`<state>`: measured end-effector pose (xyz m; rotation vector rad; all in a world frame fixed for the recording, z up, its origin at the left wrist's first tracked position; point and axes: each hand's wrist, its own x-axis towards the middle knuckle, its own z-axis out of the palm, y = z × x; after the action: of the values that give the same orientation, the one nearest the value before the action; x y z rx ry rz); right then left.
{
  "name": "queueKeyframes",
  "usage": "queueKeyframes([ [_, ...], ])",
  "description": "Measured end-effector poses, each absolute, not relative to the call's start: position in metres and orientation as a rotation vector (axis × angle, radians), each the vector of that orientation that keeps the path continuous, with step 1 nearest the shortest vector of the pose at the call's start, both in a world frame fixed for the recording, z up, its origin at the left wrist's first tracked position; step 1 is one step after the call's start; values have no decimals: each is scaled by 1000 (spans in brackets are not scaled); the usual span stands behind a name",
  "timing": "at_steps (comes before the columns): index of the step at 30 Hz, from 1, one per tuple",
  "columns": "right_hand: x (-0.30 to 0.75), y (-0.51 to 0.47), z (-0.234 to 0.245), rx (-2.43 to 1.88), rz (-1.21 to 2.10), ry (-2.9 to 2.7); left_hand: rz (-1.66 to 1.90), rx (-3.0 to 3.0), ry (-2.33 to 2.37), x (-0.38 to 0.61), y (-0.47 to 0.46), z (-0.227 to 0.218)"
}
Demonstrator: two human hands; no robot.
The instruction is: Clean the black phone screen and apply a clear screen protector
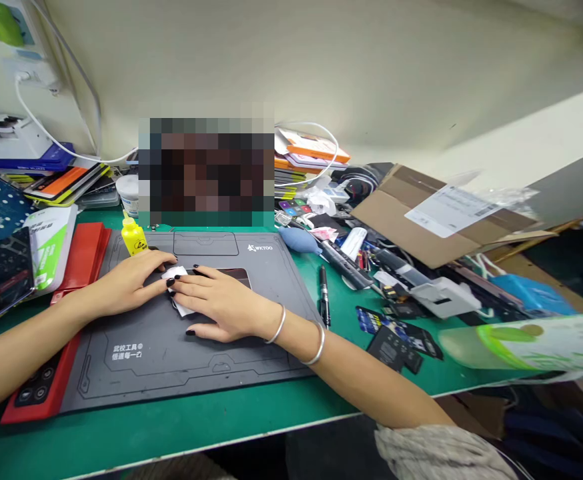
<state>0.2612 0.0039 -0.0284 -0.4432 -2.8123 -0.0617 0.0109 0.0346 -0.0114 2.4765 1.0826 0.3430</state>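
Observation:
A phone (239,273) lies on the grey work mat (181,380), mostly covered by my right hand (219,303). That hand is open and palm down, its fingers stretched over a crumpled white wipe (184,308) and its thumb spread on the mat. My left hand (136,283) rests at the wipe's left side. Its thumb and index finger are apart, close to the right fingertips; the other fingers are partly hidden. Just behind my left hand stands a yellow bottle (134,237) with a thin spout.
A long red device (79,267) runs along the mat's left edge. A black pen (324,297) lies right of the mat. Beyond it are small black parts (389,347), a cluttered heap, a cardboard box (401,213) and a bottle with a green label (521,343). A pixelated patch blocks the back.

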Motion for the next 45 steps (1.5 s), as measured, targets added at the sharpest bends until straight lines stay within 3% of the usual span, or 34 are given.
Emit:
queueKeyframes([
  [6,264,8,-35,-669,-101,-2665,339,2466,1088,10,34,-11],
  [14,262,3,-26,-383,-29,-2819,353,2484,1089,10,35,-11],
  [22,265,8,-36,-666,-88,-2662,335,2487,1088,10,33,-10],
  [28,264,4,-28,-400,-43,-2782,337,2481,1091,11,34,-11],
  [36,265,7,-36,-667,-93,-2652,326,2482,1090,11,33,-9],
  [45,262,6,-30,-404,-40,-2761,348,2479,1085,12,32,-9],
])
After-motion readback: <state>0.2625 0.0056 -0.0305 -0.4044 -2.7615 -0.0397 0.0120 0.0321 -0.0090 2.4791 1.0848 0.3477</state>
